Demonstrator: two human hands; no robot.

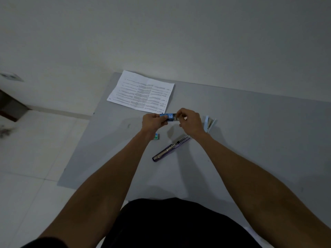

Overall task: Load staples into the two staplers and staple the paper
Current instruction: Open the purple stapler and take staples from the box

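Observation:
My left hand (153,121) grips a small blue staple box (168,116) marked "10", held above the grey table (250,122). My right hand (190,120) pinches the inner tray (177,118) that sticks out of the box's right end. A purple stapler (171,148) lies opened out flat on the table just below my hands. A light blue stapler (209,123) lies opened to the right of my right hand. The printed paper (141,91) lies at the table's far left corner, beyond my hands.
A small green and white box (156,136) sits on the table under my left wrist. The table's left edge drops to a white tiled floor (35,158). A white wall (179,42) stands behind the table.

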